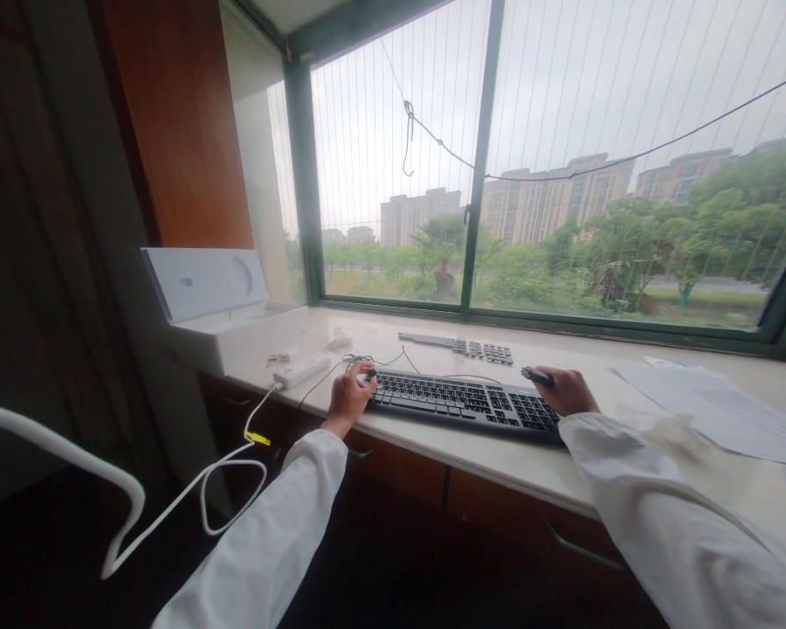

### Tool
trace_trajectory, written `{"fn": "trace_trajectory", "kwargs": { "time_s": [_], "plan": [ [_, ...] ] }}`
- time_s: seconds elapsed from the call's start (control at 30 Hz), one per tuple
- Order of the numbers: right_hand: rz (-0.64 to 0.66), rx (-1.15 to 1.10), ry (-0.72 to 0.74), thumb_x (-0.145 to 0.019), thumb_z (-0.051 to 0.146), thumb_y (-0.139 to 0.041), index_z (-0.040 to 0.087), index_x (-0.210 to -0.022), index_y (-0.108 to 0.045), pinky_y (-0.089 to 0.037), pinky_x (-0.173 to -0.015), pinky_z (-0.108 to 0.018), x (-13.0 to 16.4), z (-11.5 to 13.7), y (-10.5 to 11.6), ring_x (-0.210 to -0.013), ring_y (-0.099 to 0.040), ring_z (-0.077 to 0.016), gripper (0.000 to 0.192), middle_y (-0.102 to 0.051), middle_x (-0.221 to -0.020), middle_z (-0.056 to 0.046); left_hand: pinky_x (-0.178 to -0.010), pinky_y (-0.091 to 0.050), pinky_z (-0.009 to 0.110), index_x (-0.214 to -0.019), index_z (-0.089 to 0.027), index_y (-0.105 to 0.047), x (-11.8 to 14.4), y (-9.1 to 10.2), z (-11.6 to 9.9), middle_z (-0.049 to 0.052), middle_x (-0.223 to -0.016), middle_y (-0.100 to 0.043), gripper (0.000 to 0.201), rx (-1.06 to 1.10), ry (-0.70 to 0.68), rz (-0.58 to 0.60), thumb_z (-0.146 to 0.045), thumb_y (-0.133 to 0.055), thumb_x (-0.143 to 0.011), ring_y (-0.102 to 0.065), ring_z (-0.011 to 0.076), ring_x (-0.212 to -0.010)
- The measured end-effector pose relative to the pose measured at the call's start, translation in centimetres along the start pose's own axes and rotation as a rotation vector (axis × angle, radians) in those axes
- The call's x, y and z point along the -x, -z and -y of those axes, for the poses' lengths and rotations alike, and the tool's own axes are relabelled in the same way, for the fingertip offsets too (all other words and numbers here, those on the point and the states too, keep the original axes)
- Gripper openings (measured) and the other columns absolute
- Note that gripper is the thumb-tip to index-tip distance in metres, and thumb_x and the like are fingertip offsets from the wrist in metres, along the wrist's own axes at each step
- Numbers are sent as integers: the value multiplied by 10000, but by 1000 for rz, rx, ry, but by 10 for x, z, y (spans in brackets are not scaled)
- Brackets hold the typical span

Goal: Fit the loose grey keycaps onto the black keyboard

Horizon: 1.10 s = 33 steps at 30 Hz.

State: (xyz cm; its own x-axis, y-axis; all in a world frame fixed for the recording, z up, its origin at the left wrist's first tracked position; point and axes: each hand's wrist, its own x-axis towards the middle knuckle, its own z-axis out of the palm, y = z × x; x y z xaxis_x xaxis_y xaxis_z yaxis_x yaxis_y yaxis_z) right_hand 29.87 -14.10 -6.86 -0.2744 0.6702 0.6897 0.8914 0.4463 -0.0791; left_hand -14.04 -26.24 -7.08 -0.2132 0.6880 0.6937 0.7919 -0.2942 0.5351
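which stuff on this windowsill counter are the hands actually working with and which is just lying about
In hand:
left hand on the black keyboard's left end
right hand at its right end, gripping a small dark tool

Lying about:
second keyboard
white power strip
open white box
papers

I see open counter (498, 450) along the front edge, between the black keyboard (462, 404) and the drop to the drawers. My left hand (348, 397) sits at the keyboard's left end, hemmed in by a tangle of thin black cable (360, 359) and a white power strip (301, 369) just beyond it. The strip's white cord (170, 502) loops off the counter edge into the space at lower left. Behind the keyboard a second, flatter keyboard (458, 346) fills the strip toward the window. My right hand (567, 390) has loose papers (713, 406) close on its right. A white open-lidded box (226, 319) blocks the far left corner.
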Motion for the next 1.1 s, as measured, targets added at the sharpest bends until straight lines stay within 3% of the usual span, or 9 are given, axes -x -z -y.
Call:
{"fn": "trace_trajectory", "kwargs": {
  "time_s": [0.2, 0.43, 0.73, 1.1],
  "plan": [
    [-15, -22, -16, -870, 497, -421, 218, -724, -681, -381, -634, -318, 1, 0, 2, -680, -667, -251, 408, -718, -736, -141, -696, -501, 263, -986, -215, -639, 0, -1, 1, 19, -986, -732, 173, -1, 6, -20, -261, -618, -820, -619, 112, -549],
    [-38, 35, -39, -833, 390, -469, 212, -668, -634, -355, -604, -294, 4, -5, 1, -610, -624, -221, 294, -702, -679, -88, -670, -491, 270, -952, -221, -666, 0, -5, 7, 3, -976, -711, 152, 6, -53, -54, -254, -628, -808, -564, 103, -525],
    [-103, 82, -82, -800, 393, -484, 221, -713, -677, -325, -581, -318, 14, -11, -8, -586, -586, -231, 273, -683, -669, -91, -693, -481, 286, -1004, -196, -633, 1, -8, 12, 22, -998, -661, 160, 14, -63, -136, -237, -598, -853, -494, 84, -511],
    [-91, 95, -128, -792, 429, -478, 227, -685, -669, -296, -550, -315, 19, -21, -12, -545, -562, -229, 298, -661, -632, -92, -733, -479, 291, -1016, -186, -617, 2, -11, 16, 49, -1009, -647, 146, 28, -62, -119, -208, -575, -878, -555, 118, -642]
  ]
}}
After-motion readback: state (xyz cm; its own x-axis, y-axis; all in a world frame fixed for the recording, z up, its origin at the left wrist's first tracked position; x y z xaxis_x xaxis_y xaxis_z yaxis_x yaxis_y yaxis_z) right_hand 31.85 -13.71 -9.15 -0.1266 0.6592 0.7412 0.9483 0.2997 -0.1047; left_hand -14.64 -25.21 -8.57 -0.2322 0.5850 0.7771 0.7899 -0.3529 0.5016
